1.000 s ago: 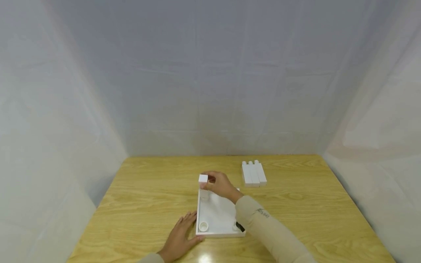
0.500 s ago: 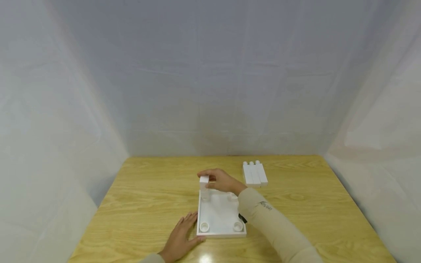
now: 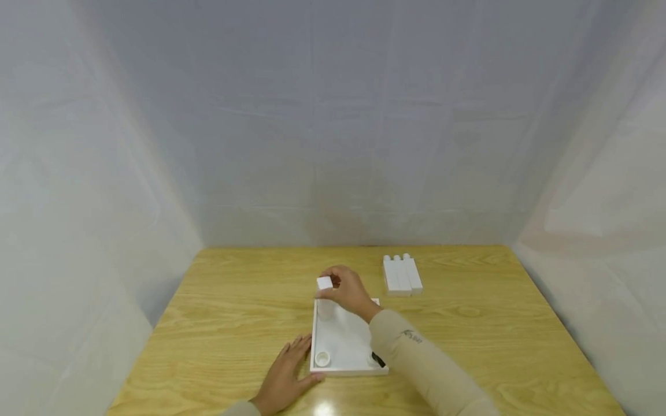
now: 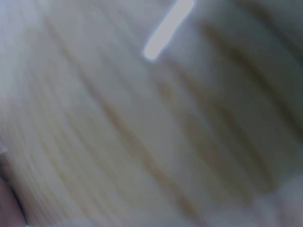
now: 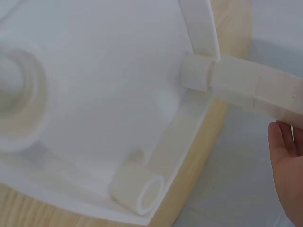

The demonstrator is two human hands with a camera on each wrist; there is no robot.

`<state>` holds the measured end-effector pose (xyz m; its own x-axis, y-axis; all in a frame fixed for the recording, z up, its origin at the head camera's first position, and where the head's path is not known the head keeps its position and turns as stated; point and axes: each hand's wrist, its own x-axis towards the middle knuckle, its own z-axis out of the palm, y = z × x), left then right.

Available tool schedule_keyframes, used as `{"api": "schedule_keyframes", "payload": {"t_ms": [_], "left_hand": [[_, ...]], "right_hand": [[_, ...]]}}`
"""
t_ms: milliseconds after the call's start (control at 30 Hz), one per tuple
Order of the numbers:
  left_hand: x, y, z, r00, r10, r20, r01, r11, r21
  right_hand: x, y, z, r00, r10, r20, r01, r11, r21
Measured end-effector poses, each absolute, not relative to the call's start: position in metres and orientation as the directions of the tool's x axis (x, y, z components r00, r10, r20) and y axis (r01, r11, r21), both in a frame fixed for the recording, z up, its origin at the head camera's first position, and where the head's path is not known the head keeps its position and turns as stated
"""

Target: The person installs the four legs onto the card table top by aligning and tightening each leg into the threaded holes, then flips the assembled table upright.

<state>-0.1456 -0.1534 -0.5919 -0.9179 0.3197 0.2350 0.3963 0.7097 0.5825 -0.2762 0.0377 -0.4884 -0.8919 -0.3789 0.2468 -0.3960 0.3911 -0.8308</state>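
A white square table leg (image 3: 325, 301) stands upright at the far left corner of a shallow white panel (image 3: 346, 341) with raised edges. My right hand (image 3: 348, 292) pinches the leg near its top between thumb and fingers. In the right wrist view the leg (image 5: 236, 82) meets a round socket (image 5: 196, 72) in the panel's corner. My left hand (image 3: 283, 372) lies at the panel's near left corner, fingers straight along the left side and thumb at the front edge. By it is an unfilled socket (image 3: 322, 359). The right forearm partly covers the near right socket.
Three more white legs (image 3: 403, 276) lie side by side on the wooden table (image 3: 234, 300), behind and right of the panel. White sheeting (image 3: 343, 144) closes off the back and both sides. The left wrist view is mostly blurred wood grain (image 4: 128, 137).
My right hand's fingers stretched out over the leg's top half a second ago, and now curl round it again with the wrist turned back. The left hand and the panel have stayed put.
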Motion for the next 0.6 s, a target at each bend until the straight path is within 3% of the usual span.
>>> {"api": "schedule_keyframes", "payload": {"t_ms": [133,333,600], "left_hand": [[-0.146,-0.153,-0.593,-0.914,0.317,0.251,0.405,0.713,0.573],[-0.146,-0.154,-0.594,-0.919,0.317,0.236,0.395,0.719,0.573],[-0.146,-0.153,-0.596,-0.915,0.316,0.252,0.404,0.716,0.57]], "right_hand": [[-0.271,0.031,-0.496,-0.924,-0.251,0.288,-0.373,0.431,-0.822],[-0.265,0.019,-0.503,-0.923,-0.112,0.367,-0.373,0.484,-0.792],[-0.261,0.011,-0.505,-0.933,-0.019,0.358,-0.321,0.491,-0.81]]}}
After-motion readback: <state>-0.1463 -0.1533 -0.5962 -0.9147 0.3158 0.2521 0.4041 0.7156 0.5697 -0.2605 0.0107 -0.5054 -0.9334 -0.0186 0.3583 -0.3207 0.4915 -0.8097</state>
